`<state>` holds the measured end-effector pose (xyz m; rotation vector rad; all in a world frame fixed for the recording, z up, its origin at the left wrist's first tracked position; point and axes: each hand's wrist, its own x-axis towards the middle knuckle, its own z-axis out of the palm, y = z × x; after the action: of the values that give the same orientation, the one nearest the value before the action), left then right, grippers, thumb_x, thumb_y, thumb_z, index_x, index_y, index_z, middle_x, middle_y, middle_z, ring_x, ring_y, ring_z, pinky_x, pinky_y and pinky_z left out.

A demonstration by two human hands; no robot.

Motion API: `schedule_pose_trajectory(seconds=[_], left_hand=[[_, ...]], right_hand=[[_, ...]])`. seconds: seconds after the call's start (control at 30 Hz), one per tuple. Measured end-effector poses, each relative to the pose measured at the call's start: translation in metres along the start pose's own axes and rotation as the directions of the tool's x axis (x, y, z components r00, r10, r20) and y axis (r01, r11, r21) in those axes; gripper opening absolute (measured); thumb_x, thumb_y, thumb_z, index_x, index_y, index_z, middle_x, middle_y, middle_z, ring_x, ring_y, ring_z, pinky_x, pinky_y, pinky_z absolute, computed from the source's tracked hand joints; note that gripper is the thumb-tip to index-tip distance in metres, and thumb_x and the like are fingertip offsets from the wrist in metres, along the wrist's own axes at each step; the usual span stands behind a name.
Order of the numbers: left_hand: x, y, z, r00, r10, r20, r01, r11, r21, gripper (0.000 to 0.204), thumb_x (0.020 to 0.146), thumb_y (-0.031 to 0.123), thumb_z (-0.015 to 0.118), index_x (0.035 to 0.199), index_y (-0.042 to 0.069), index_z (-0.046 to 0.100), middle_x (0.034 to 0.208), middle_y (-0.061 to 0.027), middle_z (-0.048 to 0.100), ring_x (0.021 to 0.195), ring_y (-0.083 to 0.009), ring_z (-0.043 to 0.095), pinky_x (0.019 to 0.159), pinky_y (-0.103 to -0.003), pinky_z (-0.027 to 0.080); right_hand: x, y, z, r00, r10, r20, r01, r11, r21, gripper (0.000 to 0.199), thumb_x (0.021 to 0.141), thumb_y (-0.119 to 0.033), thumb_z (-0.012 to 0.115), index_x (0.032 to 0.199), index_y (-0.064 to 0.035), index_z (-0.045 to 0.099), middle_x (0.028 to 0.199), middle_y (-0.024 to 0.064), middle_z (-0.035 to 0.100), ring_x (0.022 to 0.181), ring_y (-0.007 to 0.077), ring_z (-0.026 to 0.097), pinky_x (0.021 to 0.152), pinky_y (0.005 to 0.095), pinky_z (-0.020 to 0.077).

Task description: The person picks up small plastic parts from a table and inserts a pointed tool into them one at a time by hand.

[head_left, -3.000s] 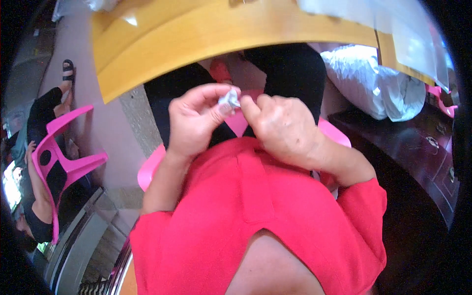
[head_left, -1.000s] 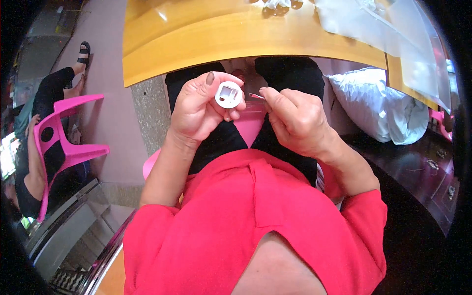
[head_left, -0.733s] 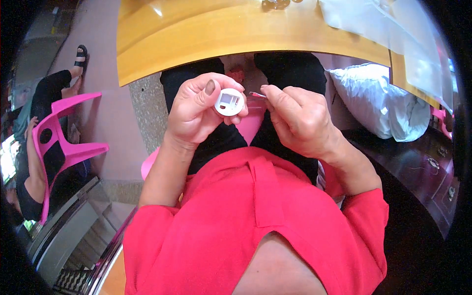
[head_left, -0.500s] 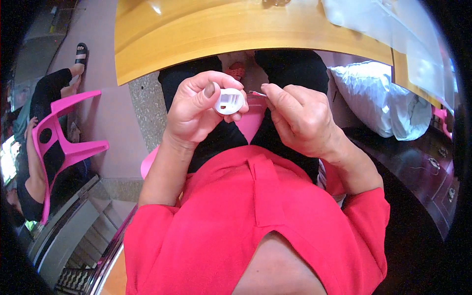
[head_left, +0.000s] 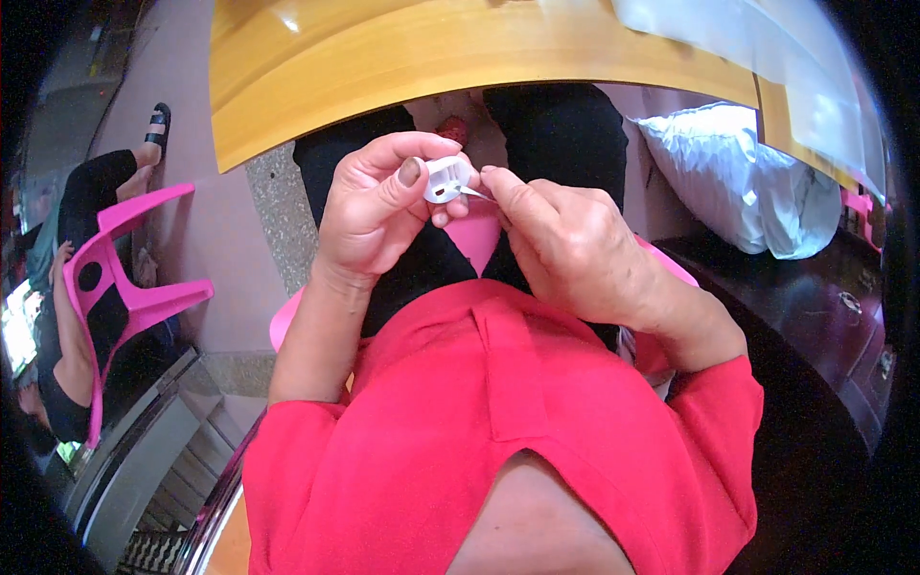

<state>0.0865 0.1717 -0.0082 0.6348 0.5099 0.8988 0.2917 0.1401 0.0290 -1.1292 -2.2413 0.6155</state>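
Note:
My left hand (head_left: 369, 211) pinches a small round white plastic housing (head_left: 444, 182) between thumb and fingers. Its hollow side faces up and shows inner ribs and a small dark slot. Close against it, my right hand (head_left: 570, 235) is closed in a pinch on a thin, pale, pointed strip (head_left: 479, 195). The strip's tip reaches to the housing's right edge; whether it touches I cannot tell. My right fingers hide the strip's other end. Both hands are held above my lap.
Ahead is a yellow wooden table (head_left: 383, 77) with translucent plastic sheeting (head_left: 709, 43) at its right. A stuffed white bag (head_left: 738, 177) stands on the right. At left, another person in dark clothes sits by a pink plastic chair (head_left: 144, 297).
My right hand has moved left, bringing the thin strip up to the housing. The housing has tilted in my left hand. The whole view has shifted slightly.

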Motion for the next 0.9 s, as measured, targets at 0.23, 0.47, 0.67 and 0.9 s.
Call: schedule_pose_trajectory(seconds=[0.23,0.47,0.67,0.9], left_hand=[[-0.001,-0.006,0.002,0.998,0.014,-0.054,-0.008,0.994,0.11,0.028,0.09,0.015,0.059,0.112,-0.003,0.059,0.097,-0.0168,0.066,0.077,-0.0182,0.064,0.067,-0.026,0.051],[-0.002,-0.012,0.005,0.998,0.009,-0.065,0.004,0.981,0.196,0.026,0.089,0.014,0.06,0.109,-0.004,0.061,0.093,-0.013,0.067,0.077,-0.0149,0.063,0.066,-0.024,0.051],[-0.003,-0.015,0.012,0.994,0.002,-0.112,0.032,0.954,0.299,0.025,0.088,0.011,0.062,0.108,-0.004,0.061,0.089,-0.0126,0.067,0.072,-0.0151,0.064,0.061,-0.024,0.052],[0.001,-0.015,0.014,0.993,-0.012,-0.121,0.053,0.937,0.344,0.021,0.087,0.008,0.063,0.105,-0.003,0.06,0.087,-0.0117,0.067,0.071,-0.0149,0.065,0.059,-0.024,0.052]], right_hand=[[-0.004,0.0,-0.005,0.993,0.016,0.12,-0.012,0.999,-0.035,0.03,0.07,0.003,0.058,0.1,0.0059,0.053,0.065,0.0141,0.053,0.055,0.0312,0.056,0.048,0.0395,0.0464],[-0.005,-0.002,-0.004,0.981,0.041,0.19,-0.02,0.993,-0.113,0.026,0.072,0.0,0.057,0.097,0.0046,0.053,0.066,0.0134,0.054,0.058,0.0308,0.058,0.049,0.0392,0.0474],[-0.006,-0.004,-0.008,0.955,0.076,0.288,-0.009,0.974,-0.228,0.025,0.073,-0.004,0.056,0.097,0.0041,0.054,0.068,0.0133,0.056,0.061,0.0304,0.061,0.052,0.0383,0.0493],[0.001,0.003,-0.016,0.889,0.092,0.448,-0.032,0.99,-0.139,0.022,0.071,-0.004,0.057,0.092,0.0031,0.054,0.074,0.0182,0.062,0.067,0.034,0.064,0.059,0.0404,0.0511]])
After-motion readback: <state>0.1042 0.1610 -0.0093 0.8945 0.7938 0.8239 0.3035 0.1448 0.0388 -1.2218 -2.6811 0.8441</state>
